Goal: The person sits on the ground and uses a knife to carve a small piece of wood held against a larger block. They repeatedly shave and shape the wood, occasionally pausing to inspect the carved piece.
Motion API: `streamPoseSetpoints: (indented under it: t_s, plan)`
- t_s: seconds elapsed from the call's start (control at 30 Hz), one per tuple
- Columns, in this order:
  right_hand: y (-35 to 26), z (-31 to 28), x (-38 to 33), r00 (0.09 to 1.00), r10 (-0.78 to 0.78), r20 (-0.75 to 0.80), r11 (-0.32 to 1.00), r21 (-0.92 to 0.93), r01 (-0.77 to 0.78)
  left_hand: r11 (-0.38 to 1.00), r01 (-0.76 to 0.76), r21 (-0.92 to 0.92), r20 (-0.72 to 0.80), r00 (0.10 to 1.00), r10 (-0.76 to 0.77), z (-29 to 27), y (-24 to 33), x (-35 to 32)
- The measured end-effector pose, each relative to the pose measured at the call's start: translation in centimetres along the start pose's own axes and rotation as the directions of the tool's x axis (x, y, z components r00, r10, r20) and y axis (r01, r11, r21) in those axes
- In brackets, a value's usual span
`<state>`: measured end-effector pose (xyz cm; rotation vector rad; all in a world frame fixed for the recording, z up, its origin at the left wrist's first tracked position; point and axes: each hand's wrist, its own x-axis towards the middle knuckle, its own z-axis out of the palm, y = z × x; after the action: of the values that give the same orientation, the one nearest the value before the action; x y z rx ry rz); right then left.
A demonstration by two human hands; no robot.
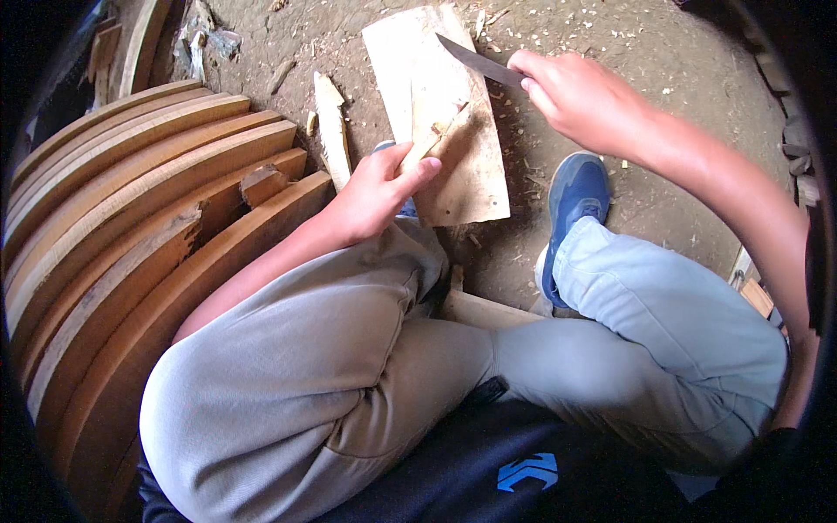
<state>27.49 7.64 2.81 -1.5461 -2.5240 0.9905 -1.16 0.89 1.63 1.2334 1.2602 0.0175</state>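
My right hand (586,100) grips a knife, its fingers wrapped around the handle. The dark blade (478,61) points to the far left, above the far part of a pale board (475,174). Closed around a short, narrow stick of pale wood (446,127) is my left hand (384,190), near the board's left edge. The stick tilts up to the right over the board, and its lower end is hidden in my fingers. Blade and stick are apart. The board lies lengthwise between my feet.
Curved wooden planks (166,183) stand in a row close along my left side. A split, pointed piece of wood (331,126) lies left of the board. Wood chips litter the dirt floor (575,30). My right blue shoe (577,196) rests right of the board.
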Motion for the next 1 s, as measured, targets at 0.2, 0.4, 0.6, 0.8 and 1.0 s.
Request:
streamPoseSetpoints:
  t_s: [0.2,0.4,0.6,0.8,1.0]
  plan:
    - [-0.9,-1.2,-0.4,0.996,-0.09,0.006,0.971,-0.223,0.089,0.954,-0.174,-0.242,-0.184,0.974,0.131,-0.7,-0.1,0.1]
    - [-3.9,-1.8,-0.1,0.991,0.049,0.127,0.998,0.037,-0.054,0.729,-0.621,-0.288,-0.708,0.651,0.274,-3.5,3.4,1.5]
    - [-3.3,0.3,2.2,0.981,0.188,0.043,0.954,0.229,-0.193,0.675,-0.723,-0.147,-0.83,0.462,0.314,-6.7,5.5,1.8]
    - [-1.6,-3.9,-0.1,0.992,0.015,-0.125,0.993,0.115,0.0,0.746,-0.651,-0.141,-0.813,0.507,0.288,-6.4,5.4,1.3]
    - [-1.3,-1.1,-1.4,0.984,0.116,0.132,0.991,0.046,-0.123,0.761,-0.629,-0.159,-0.75,0.578,0.322,-6.3,5.2,1.8]
